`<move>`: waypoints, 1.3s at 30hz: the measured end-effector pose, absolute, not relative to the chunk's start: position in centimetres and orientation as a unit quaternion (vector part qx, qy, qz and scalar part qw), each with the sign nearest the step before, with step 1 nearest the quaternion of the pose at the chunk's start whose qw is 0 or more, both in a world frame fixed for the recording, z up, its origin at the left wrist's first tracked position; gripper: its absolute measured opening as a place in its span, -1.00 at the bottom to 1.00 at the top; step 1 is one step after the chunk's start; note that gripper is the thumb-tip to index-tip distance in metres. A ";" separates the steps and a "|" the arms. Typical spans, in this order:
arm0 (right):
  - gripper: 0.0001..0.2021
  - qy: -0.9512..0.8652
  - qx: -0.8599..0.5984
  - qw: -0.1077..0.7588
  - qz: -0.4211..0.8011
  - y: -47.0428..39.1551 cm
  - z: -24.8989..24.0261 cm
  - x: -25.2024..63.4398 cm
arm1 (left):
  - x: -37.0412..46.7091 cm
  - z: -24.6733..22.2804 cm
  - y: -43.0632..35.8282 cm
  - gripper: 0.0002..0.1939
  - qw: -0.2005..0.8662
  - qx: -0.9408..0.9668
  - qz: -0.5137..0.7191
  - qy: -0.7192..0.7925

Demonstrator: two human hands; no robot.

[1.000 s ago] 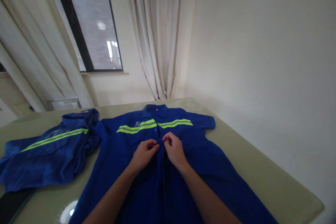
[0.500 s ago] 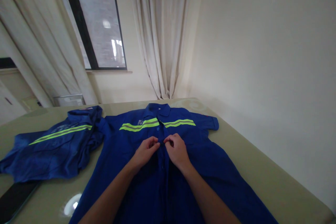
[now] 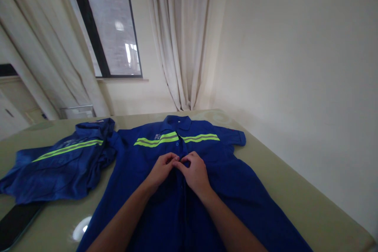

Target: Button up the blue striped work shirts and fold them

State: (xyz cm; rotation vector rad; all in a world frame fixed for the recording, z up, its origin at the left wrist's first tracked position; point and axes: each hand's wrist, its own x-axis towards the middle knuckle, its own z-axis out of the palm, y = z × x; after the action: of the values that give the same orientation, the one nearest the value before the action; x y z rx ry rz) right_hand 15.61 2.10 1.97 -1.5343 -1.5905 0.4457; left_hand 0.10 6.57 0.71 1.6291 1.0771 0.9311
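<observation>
A blue short-sleeved work shirt (image 3: 236, 181) with yellow-green reflective bands lies front up, its collar away from me. At the front opening, below the chest band, my left hand (image 3: 162, 168) pinches the shirt's edge. My right hand (image 3: 195, 171) is closed on the fabric there too, its thumb and fingertips meeting those of the left. The small piece of cloth between the fingertips is mostly hidden. One button (image 3: 177, 144) shows on the placket just above the hands.
A second blue shirt (image 3: 59, 173) lies crumpled on the table (image 3: 295, 181) at left, partly over a dark flat object (image 3: 19, 220). A wall (image 3: 295, 67) borders the table on the right; curtains (image 3: 180, 39) and a window (image 3: 112, 23) are behind it.
My right hand has moved left, and its fingertips now meet those of my left hand at the front opening. The shirts lie as before.
</observation>
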 end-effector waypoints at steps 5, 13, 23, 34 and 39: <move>-0.90 -0.622 -0.626 0.434 0.182 2.5 1.4 15.7 | -0.5 0.9 6.7 -0.52 0.438 0.690 0.358 0.451; -0.85 -0.598 -0.643 0.432 0.204 3.1 0.8 16.2 | -0.5 -0.5 6.6 -0.76 0.282 0.748 0.350 0.488; -0.84 -0.601 -0.629 0.459 0.180 3.3 0.4 16.4 | 0.5 -0.2 5.4 -0.84 0.218 0.792 0.306 0.481; -0.94 -0.608 -0.610 0.487 0.144 3.1 0.4 16.1 | 0.5 0.6 5.2 -0.88 0.257 0.768 0.368 0.458; -0.92 -0.634 -0.592 0.472 0.156 3.0 0.4 16.1 | 0.7 0.5 5.0 -0.89 0.245 0.777 0.373 0.445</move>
State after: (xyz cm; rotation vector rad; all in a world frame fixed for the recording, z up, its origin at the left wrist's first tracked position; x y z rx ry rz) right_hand 16.07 3.04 0.44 -1.4507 -1.5519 0.3824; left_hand 0.67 5.02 0.51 2.1211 1.2145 1.0172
